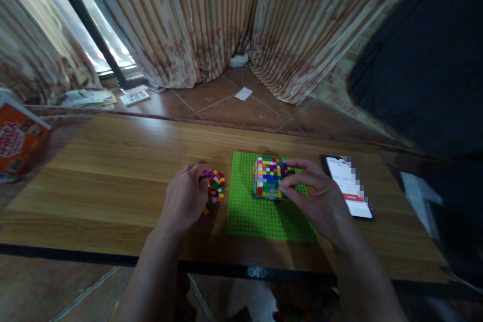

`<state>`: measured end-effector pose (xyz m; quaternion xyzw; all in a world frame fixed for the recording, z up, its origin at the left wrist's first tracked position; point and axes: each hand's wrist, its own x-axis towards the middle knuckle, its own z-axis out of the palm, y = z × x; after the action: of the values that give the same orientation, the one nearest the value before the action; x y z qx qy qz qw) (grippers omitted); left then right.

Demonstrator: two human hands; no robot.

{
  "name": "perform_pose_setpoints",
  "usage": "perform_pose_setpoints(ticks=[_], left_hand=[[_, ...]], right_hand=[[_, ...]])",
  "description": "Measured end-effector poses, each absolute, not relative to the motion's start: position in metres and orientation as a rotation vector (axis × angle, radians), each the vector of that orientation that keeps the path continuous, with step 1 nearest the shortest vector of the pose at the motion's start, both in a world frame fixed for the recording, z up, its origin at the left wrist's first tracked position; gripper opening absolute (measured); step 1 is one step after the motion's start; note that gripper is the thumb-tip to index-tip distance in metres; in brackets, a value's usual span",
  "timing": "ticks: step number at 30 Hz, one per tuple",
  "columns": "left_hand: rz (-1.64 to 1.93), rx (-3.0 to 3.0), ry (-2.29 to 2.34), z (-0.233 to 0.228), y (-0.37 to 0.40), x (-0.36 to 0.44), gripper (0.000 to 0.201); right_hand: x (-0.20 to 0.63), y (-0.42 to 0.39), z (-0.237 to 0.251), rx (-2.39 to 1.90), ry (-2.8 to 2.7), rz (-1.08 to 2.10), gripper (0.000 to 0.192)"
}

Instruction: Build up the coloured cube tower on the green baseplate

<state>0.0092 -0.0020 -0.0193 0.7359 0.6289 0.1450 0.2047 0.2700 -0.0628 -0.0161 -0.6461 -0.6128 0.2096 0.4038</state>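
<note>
A squat block of small multicoloured bricks [269, 177] sits on a bright green studded baseplate [260, 216], in the plate's far right quarter. The block is roughly square from above, so it has no clear long axis; its studded top faces up and its sides run parallel to the plate's edges. The right hand [315, 196] rests on the block's near right corner, fingertips [289, 186] pinched together at the top layer, a closed grip that seems to press or seat one small brick, though the brick itself is too small to make out.

Just left of the plate, on the bare wood, lies a loose heap of coloured bricks [214, 188]. The left hand [186, 196] curls around the heap's left side, touching it; whether its grip holds a piece cannot be told.

Judging from this, the step in hand is adding a brick to the top layer. The next move would call for lining studs up squarely and pressing straight down while the block stays steady on the plate.

The baseplate lies flat on a wooden table [113, 176], near its front edge. A phone [349, 186] with a lit screen lies just right of the plate. An orange box [18, 143] stands at the table's far left. Beyond are a tiled floor and striped curtains [211, 15].
</note>
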Motion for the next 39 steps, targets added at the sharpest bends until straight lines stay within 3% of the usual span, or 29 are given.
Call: perform_pose_setpoints(ticks=[10, 17, 23, 28, 39], left_hand=[[0.410, 2.044, 1.841, -0.022, 0.001, 0.008, 0.031], [0.903, 1.696, 1.620, -0.026, 0.001, 0.010, 0.025], [1.065, 1.518, 1.191, -0.020, -0.013, 0.044, 0.025], [1.061, 1.694, 1.171, -0.016, -0.022, 0.061, 0.031], [1.112, 1.958, 1.150, -0.016, -0.030, 0.074, 0.015]], right_hand=[[0.273, -0.057, -0.016, -1.421, -1.304, 0.729, 0.007], [0.268, -0.051, -0.013, -1.524, -0.851, 0.449, 0.019], [0.259, -0.052, -0.012, -1.582, -1.058, 0.288, 0.016], [0.254, -0.052, -0.009, -1.587, -1.159, 0.287, 0.016], [0.257, -0.056, -0.006, -1.563, -1.176, 0.347, 0.018]])
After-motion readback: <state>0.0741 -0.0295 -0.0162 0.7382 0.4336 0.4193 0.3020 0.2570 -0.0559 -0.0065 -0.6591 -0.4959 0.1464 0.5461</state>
